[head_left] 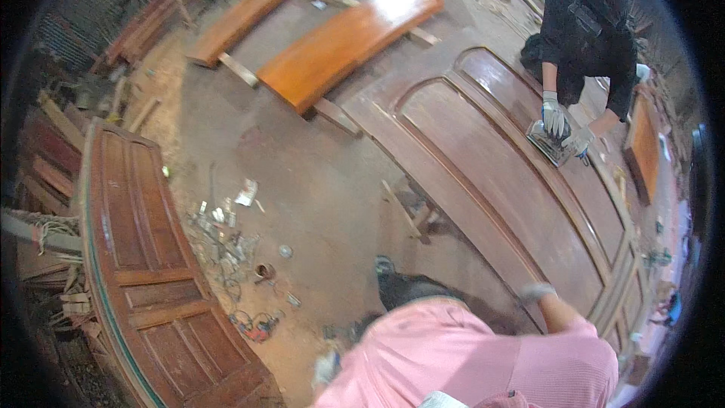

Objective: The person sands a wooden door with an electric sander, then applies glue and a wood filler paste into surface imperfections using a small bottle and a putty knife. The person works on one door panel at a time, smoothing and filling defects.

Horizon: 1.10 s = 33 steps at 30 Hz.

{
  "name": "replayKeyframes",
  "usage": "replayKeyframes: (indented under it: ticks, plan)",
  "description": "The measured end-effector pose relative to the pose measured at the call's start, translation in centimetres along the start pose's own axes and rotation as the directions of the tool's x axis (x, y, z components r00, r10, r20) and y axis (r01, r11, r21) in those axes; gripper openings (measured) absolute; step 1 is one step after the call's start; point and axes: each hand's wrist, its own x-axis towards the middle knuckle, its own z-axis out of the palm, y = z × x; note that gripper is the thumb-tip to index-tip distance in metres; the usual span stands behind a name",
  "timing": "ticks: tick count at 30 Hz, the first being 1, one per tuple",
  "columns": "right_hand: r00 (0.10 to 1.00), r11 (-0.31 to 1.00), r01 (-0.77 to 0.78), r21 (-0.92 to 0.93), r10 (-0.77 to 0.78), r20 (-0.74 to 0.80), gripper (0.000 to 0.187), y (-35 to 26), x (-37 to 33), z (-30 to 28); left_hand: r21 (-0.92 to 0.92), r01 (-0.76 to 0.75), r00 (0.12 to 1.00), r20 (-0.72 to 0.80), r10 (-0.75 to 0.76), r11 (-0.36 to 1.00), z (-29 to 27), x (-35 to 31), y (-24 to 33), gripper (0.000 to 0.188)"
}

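Sleeves [563, 355] of pink cloth filled the near edge; the left hand [327, 368], apparently the pale blurred glove beside them, was over the dusty floor [302, 181], and whether it was wide, narrow or holding anything I could not tell; the right hand [538, 292], gloved, was at the near edge of one large brown wooden door [483, 159], its grip too blurred to read; the door lay face up across the middle and right; one small brown cup-like vessel [264, 272] lay among scraps, its contents unclear; one dark panelled door [162, 272] ran along the left; across the large door, one co-worker [589, 38] had two gloved hands on one sander-like tool [551, 147]; farther off, two glossy orange boards [351, 45] lay across timber pieces [332, 115].
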Motion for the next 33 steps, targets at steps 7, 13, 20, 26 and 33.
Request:
replayKeyframes:
  ticks: [7, 13, 20, 26, 33]
  plan:
    - [0.416, 0.945, 0.327, -0.017, -0.160, -0.895, 0.064, -20.1, 0.1, -38.8, -0.173, -0.098, 0.992, -0.090, 0.083, 0.980, -16.3, 17.7, 16.3, 0.042]
    - [0.394, 0.871, 0.336, 0.359, 0.217, -0.893, 0.090, -29.6, 7.8, -61.5, -0.120, -0.112, 0.994, -0.018, 0.111, 0.986, -26.5, 32.9, 20.2, 0.030]
    - [0.443, 0.777, 0.043, 0.628, 0.548, -0.709, 0.101, -33.9, 10.0, -65.2, 0.254, 0.047, 0.985, 0.150, -0.087, 0.966, -52.2, 51.2, 28.4, 0.024]
    - [0.470, 0.707, 0.000, 0.707, 0.625, -0.624, 0.101, -34.3, 9.2, -66.7, 0.003, -0.295, 0.952, -0.080, 0.294, 0.955, -66.0, 70.9, 47.4, 0.029]
    - [0.342, 0.536, -0.092, 0.839, 0.809, -0.479, 0.079, -35.7, 11.1, -73.3, 0.137, -0.596, 0.775, 0.354, 0.523, 0.791, -52.0, 70.6, 70.9, 0.029]
